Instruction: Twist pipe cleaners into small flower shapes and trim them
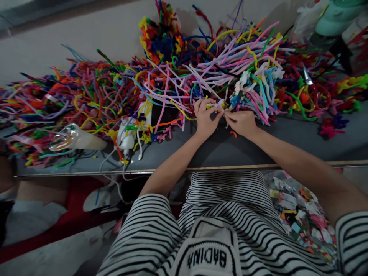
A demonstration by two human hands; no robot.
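Both my hands meet at the near edge of a huge heap of coloured pipe cleaners (178,73) on a grey table (287,142). My left hand (205,117) is closed, its fingers pinching a small lilac and yellow pipe cleaner piece (219,104). My right hand (241,122) is closed too, its fingertips pressed against the same piece from the right. A bundle of white, blue and pink pipe cleaners (258,90) lies just behind my right hand. A tiny orange scrap (234,133) rests on the table below my hands.
A white charger with cables (126,138) and a clear plastic-wrapped cone (76,140) lie at the left. Scissors (307,76) poke out of the heap at the right. Coloured scraps (301,218) cover the floor under the table edge. A green object (339,15) sits far right.
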